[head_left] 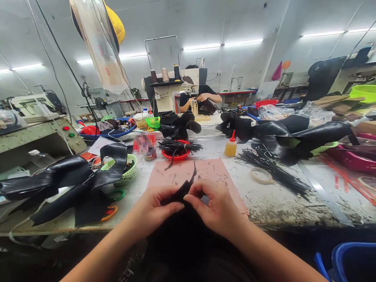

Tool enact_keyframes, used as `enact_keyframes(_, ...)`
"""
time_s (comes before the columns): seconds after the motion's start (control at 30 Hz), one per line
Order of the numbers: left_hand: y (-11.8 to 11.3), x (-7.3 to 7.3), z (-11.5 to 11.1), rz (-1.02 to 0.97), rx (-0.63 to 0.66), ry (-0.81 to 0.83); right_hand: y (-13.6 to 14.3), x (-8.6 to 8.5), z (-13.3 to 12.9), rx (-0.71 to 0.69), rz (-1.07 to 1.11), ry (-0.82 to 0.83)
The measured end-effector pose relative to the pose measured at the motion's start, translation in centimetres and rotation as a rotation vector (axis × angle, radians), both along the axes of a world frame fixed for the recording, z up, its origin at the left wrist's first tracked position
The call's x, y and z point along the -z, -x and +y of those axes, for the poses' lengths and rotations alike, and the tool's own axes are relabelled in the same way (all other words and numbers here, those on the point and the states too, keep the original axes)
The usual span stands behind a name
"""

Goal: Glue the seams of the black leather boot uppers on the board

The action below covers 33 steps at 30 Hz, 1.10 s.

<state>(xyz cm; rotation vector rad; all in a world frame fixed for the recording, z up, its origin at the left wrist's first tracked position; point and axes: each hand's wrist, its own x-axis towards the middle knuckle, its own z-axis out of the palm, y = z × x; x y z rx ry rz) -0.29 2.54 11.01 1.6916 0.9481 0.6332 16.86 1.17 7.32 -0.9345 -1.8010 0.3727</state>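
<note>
A dark piece of leather point(182, 189) is pinched between my two hands, low over the front of the bench. My left hand point(157, 209) grips its left side between thumb and fingers. Close beside it, my right hand point(213, 203) pinches the same piece near its right edge, with the thumbs almost meeting. One narrow end of the leather points up and away from me. Beneath lies a pink mat point(217, 176) flecked with dark scraps. The lower part of the piece merges with dark clothing, so its full outline is hidden.
Behind the mat, a red bowl point(175, 157) carries thin black strips. A glue bottle point(230, 147) stands to its right, near a bundle of black strips point(276, 172). Black leather pieces point(58, 172) and a green basket point(129, 176) sit left. Across the bench a person works at a sewing machine point(164, 92).
</note>
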Motion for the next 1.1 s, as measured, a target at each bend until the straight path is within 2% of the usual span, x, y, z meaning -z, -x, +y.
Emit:
enact_keyframes(0.2, 0.2, 0.2, -0.4, 0.001, -0.051, -0.037, -0.4, -0.6, -0.2, -0.056, -0.113, -0.226)
enact_keyframes(0.27, 0.2, 0.4, -0.7, 0.013, -0.080, -0.067, -0.7, -0.8, -0.2, -0.093, -0.173, -0.250)
enact_keyframes(0.4, 0.2, 0.8, -1.3, 0.029, -0.073, -0.171, -1.1, -1.1, -0.2, -0.102, -0.222, -0.227)
enact_keyframes(0.53, 0.3, 1.0, -1.5, 0.093, -0.133, -0.335, -1.1, -1.0, -0.2, -0.107, -0.193, -0.213)
enact_keyframes(0.87, 0.8, 1.6, -2.0, 0.113, -0.166, -0.376, -1.2, -0.4, -0.5, -0.107, -0.102, -0.150)
enact_keyframes(1.1, 1.1, 1.6, -2.2, 0.222, -0.153, -0.484, -0.9, -0.4, -0.9, -0.068, -0.101, -0.163)
